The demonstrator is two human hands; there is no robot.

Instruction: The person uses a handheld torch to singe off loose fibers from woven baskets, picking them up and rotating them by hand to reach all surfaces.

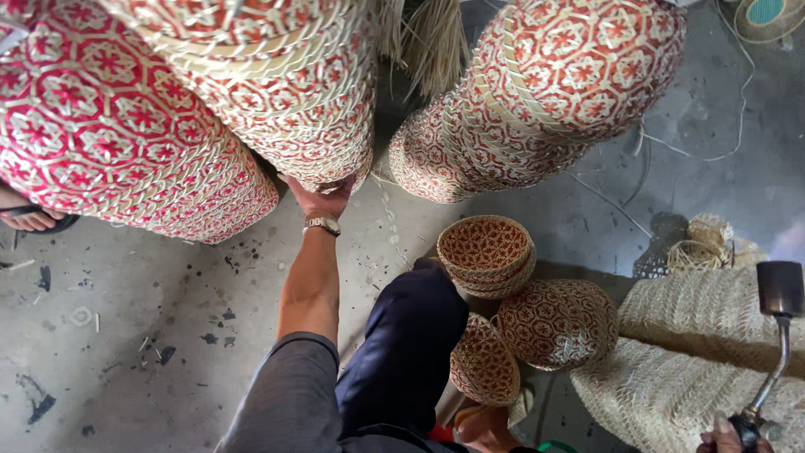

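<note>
The left hand [320, 200] is stretched forward on a bare forearm and is pressed up against the lower edge of a tall stack of red-and-cream woven baskets [289, 92], top centre-left. Its fingers are hidden under the stack's rim, so whether they are spread or curled cannot be told. A wristwatch [323, 224] is worn at the wrist. A second, wider basket stack [109, 134] is seen touching the first on its left; a third stack [545, 92] lies tilted, apart to the right.

The right hand [728, 438] is seen only in part at the bottom right edge, fingers closed around the handle of a gas torch [776, 335] whose dark nozzle is pointed upward.

Nearer the knee, three small woven baskets [488, 252] are clustered on the concrete floor [151, 310]. Pale undyed woven pieces [696, 361] are piled just beside them, under the torch. A sandalled foot [29, 220] is noted at the left edge.
</note>
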